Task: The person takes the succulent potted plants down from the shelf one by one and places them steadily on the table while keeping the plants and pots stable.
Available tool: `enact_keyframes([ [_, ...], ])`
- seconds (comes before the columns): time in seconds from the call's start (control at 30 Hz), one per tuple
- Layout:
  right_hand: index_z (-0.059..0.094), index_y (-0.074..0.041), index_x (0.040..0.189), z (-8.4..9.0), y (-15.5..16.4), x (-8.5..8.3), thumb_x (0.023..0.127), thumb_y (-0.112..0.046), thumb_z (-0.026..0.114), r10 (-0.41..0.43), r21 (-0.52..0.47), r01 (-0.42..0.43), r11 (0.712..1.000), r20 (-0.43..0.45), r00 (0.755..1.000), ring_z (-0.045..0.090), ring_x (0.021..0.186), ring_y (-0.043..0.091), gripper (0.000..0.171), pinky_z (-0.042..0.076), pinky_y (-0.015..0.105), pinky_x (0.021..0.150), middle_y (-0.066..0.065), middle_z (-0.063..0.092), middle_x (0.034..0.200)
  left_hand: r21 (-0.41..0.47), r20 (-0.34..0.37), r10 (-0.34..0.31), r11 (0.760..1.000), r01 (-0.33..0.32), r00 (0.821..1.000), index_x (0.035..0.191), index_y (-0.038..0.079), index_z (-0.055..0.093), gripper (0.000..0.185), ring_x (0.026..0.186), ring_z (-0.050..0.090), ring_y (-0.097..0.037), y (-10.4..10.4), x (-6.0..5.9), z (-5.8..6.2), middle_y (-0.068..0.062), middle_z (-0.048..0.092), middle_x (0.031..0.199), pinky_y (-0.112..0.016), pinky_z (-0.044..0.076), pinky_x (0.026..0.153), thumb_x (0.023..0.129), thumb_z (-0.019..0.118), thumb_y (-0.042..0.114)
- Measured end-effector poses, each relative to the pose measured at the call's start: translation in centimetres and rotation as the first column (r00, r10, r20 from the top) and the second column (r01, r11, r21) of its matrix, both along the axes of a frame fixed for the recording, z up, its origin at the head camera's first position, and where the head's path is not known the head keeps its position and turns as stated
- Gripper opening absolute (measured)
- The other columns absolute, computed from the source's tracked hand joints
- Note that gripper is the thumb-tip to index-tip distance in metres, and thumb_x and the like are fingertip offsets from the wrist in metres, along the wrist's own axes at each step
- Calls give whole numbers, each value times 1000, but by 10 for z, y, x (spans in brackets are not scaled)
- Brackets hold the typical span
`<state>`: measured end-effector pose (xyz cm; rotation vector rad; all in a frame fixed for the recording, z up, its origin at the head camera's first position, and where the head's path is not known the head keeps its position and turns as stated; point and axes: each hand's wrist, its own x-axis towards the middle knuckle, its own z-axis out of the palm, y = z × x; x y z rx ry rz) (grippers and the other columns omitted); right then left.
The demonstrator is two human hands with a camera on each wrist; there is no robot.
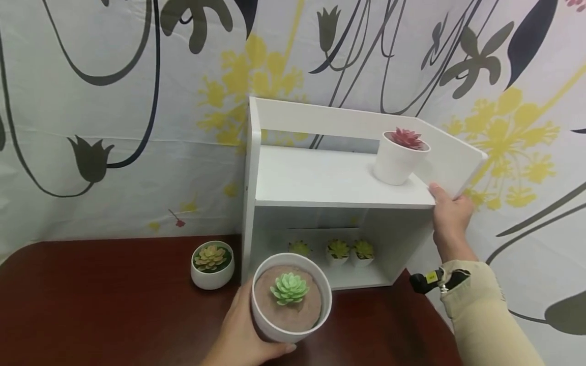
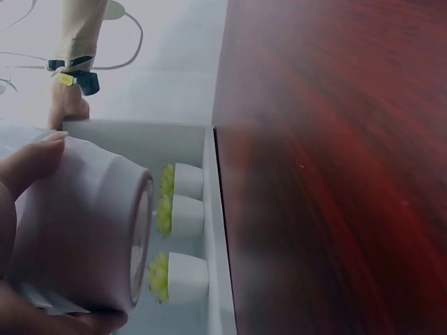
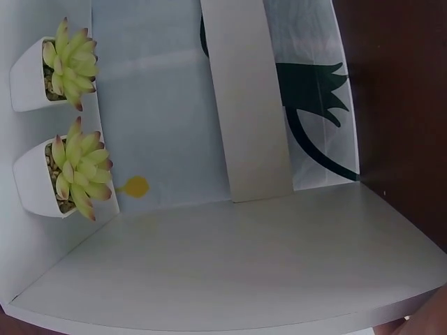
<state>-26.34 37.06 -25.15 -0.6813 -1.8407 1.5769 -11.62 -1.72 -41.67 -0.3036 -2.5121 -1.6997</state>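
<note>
Nearest the viewer, the left hand (image 1: pixel 242 335) grips the large white pot (image 1: pixel 291 304) from its left side — fingers curled around the wall and under the base, thumb on the wall. The pot holds brown filling and a pale green succulent (image 1: pixel 289 288); it is held at the near edge of the dark red table (image 1: pixel 91 305), just in front of the white shelf unit (image 1: pixel 339 178).

Left of the pot, a small white bowl planter (image 1: pixel 212 265) stands on the table, apart from the shelf.

Further back, three small white pots with yellow-green succulents (image 1: pixel 338 251) stand in a row in the lower compartment.

On the right, the right hand (image 1: pixel 450 216) grasps the shelf's right side panel — thumb on the front edge; the other fingers are hidden.

On the upper board, far right, stands a white pot with a red succulent (image 1: pixel 399 155).
</note>
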Motion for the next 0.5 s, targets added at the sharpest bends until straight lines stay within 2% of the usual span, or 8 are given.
enact_keyframes([
  [0.13,46,-21,150,-2,-1,0,97,-36,66,8,5,-8,1000,2,1000,45,138,10,58,30,37,125,-5,47,155,-21,66,23,1000,-22,998,154,23,33,131,135,49,-25,-15,4,-3,-4,49,146,-53,44,109,44,101,49],
  [0.2,46,-22,150,-2,-1,1,97,-37,66,9,2,-9,1000,1,1000,45,138,10,59,29,37,125,-5,47,155,-36,78,40,999,-37,996,154,20,31,133,135,49,-27,-23,6,-5,-7,48,147,-54,44,109,45,100,50],
  [0.4,45,-23,151,-2,-1,2,98,-36,65,20,5,-20,1000,-9,1000,44,140,10,58,28,37,126,-6,45,157,-102,-21,147,984,-148,989,149,8,34,130,128,55,-29,-48,7,-15,-11,54,140,-54,47,105,46,100,53],
  [0.5,45,-22,151,-1,-2,1,98,-35,65,23,11,-23,1000,-12,1000,44,141,10,58,28,38,126,-6,45,157,-110,-6,199,974,-198,980,148,7,32,129,127,55,-31,-61,5,-20,-13,54,138,-53,46,103,48,100,52],
])
